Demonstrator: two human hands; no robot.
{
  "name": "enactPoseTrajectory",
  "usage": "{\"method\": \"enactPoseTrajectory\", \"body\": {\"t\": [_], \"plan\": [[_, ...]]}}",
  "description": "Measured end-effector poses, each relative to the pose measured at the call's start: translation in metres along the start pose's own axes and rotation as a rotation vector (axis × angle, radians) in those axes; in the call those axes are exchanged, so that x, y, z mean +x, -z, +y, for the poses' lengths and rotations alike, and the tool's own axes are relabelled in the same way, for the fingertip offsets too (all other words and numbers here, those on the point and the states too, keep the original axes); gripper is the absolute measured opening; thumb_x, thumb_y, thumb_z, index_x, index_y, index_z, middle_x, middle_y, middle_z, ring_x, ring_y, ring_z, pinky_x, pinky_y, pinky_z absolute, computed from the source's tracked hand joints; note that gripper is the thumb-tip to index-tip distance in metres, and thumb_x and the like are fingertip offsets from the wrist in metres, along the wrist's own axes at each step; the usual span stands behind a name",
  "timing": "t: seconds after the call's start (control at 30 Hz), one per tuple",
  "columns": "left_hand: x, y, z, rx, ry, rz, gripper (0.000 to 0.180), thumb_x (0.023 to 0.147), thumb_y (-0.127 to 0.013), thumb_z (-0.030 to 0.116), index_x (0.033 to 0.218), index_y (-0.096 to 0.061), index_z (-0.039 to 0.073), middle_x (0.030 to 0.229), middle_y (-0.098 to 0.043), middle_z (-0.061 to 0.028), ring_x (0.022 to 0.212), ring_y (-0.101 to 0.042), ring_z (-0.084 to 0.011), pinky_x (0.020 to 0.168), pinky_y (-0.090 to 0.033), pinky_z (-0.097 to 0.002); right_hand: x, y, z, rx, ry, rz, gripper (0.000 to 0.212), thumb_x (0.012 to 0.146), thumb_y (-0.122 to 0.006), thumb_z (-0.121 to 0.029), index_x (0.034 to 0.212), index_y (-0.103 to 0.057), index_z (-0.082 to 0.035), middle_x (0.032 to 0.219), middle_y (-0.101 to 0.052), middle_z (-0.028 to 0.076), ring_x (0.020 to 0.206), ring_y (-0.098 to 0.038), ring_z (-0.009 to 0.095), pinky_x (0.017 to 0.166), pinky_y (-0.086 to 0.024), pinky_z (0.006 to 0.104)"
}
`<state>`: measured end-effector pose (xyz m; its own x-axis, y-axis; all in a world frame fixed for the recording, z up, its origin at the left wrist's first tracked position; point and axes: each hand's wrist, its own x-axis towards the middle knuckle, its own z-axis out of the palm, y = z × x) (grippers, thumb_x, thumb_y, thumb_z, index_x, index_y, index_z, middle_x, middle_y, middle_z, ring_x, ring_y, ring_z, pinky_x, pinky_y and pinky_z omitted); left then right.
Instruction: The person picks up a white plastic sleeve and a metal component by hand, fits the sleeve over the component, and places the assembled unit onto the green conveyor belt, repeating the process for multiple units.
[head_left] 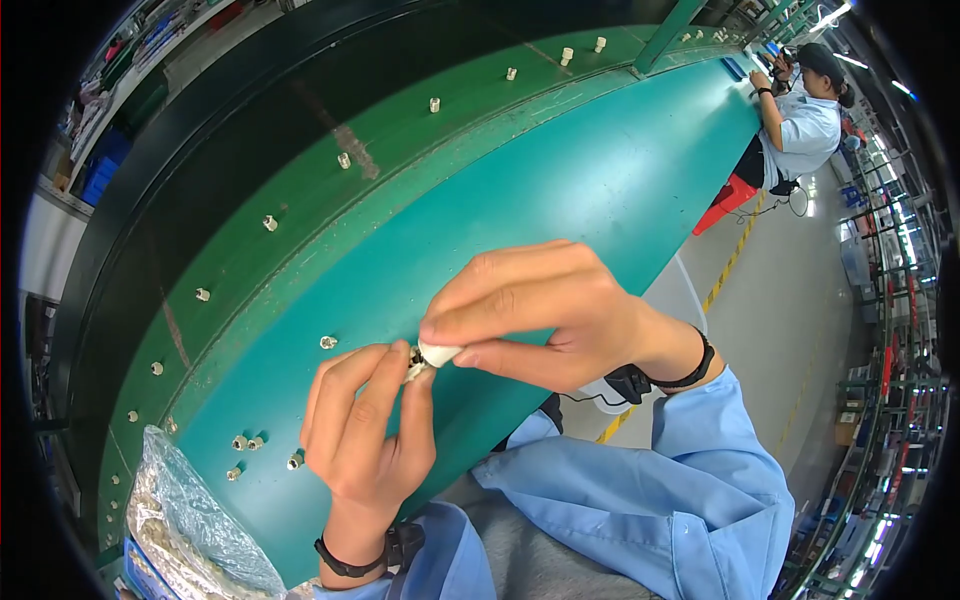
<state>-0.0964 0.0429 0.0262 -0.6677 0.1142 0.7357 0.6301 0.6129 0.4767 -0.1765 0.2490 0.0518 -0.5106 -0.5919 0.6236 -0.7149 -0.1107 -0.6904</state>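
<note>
Over the teal work table [540, 185], both my hands meet at fingertip height. My left hand [370, 420] pinches a small cream part with dark bits [415, 368] between thumb and forefinger. A smooth white rounded cap [440, 354] is held in the thumb and fingers of my right hand [545, 315]. The two pieces touch or nearly touch; fingers hide most of the cream part. Just beyond my left hand lies a small cream-and-metal fitting [328, 342]. More of these fittings [240, 442] rest on the table left of that hand.
A green conveyor belt [310, 195] curves along the table's far side, carrying several spaced small fittings [270, 223]. At the lower left sits a clear plastic bag [200, 510] of parts. A green post [672, 35] rises at the far edge. Another person [805, 125] works at the table's far right end.
</note>
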Motion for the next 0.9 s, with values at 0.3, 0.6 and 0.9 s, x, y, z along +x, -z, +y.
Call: {"method": "enactPoseTrajectory", "body": {"t": [0.3,0.6,0.9], "plan": [[-0.012,0.012,-0.001,-0.235,0.079,-0.031,0.028,0.082,-0.075,-0.011,0.109,-0.068,-0.011,0.1,-0.069,-0.0206,0.084,-0.067,-0.0253,0.07,-0.053,-0.0318,0.003,-0.011,-0.009,-0.05,0.031,-0.062,0.028,0.081,-0.08,0.002,0.108,-0.076,0.002,0.101,-0.074,0.015,0.084,-0.073,0.026,0.068,-0.058,0.0336],[-0.011,-0.018,-0.023,-0.776,0.827,-0.12,0.021,0.091,-0.072,-0.003,0.111,-0.067,-0.008,0.111,-0.071,-0.0133,0.099,-0.069,-0.0183,0.087,-0.057,-0.0307,-0.008,-0.006,0.027,-0.18,-0.064,-0.053,0.036,0.084,-0.08,-0.011,0.118,-0.072,-0.002,0.094,-0.073,0.012,0.079,-0.071,0.026,0.07,-0.058,0.0347],[0.097,-0.112,-0.091,-0.647,0.53,-0.124,0.02,0.093,-0.073,0.0,0.112,-0.069,-0.003,0.1,-0.068,-0.0041,0.09,-0.062,-0.0109,0.085,-0.05,-0.0252,-0.012,0.175,0.206,-0.824,-0.67,0.365,0.04,0.09,-0.07,-0.028,0.123,-0.068,-0.006,0.104,-0.07,0.013,0.1,-0.069,0.028,0.09,-0.055,0.0396]]}}
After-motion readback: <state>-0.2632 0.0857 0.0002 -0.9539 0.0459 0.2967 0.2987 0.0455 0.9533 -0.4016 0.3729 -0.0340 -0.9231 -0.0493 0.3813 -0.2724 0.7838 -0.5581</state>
